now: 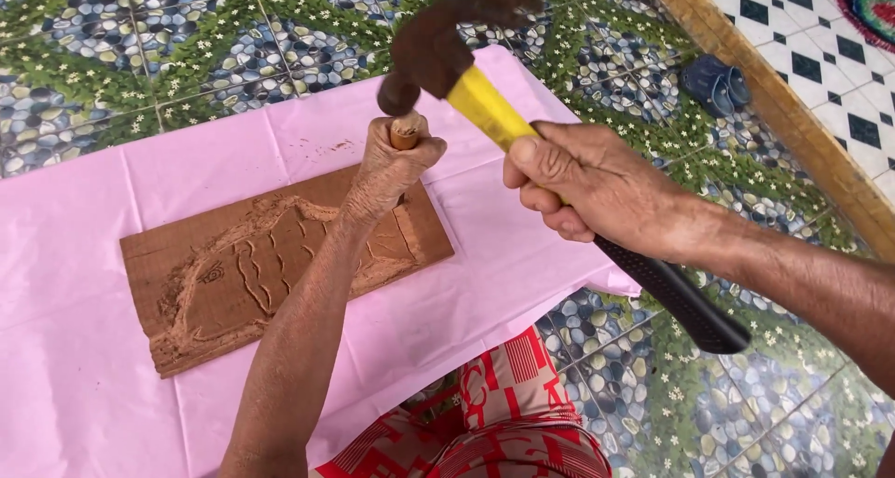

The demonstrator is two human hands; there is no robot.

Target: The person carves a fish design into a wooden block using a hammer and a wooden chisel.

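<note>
- the wooden-handled chisel (406, 129) stands upright over the carved wooden board (280, 264), only its rounded butt end showing above the fist; its blade is hidden behind the hand
- the left hand (390, 169) is wrapped tight around the chisel, fingers (424, 154) curled closed over the handle, knuckles turned toward the board below
- the hammer (522, 133) has its dark, rust-brown head (438, 45) just above and touching or almost touching the chisel's butt, its claw curving away past the fingertips of the left hand; whether the two actually meet cannot be told
- the right hand (597, 189) grips the hammer's yellow shaft partway along, fingers closed round it, thumb laid along the top; the black rubber grip (676, 296) sticks out behind the palm, unheld
- the board lies flat beneath the left fist, a shallow relief of a fish cut into it, with an eye, scales and fin lines; the chisel meets it near the tail end, under the fingers
- a pink cloth (84, 348) is spread under the board and reaches well beyond both hands
- beyond the cloth is a floor of pebble-and-flower patterned tiles (140, 40)
- past the right hand's knuckles a blue sandal (716, 82) rests beside a wooden threshold (783, 115)
- below the wrists, near the person's body, is a red and cream patterned garment (494, 413)
</note>
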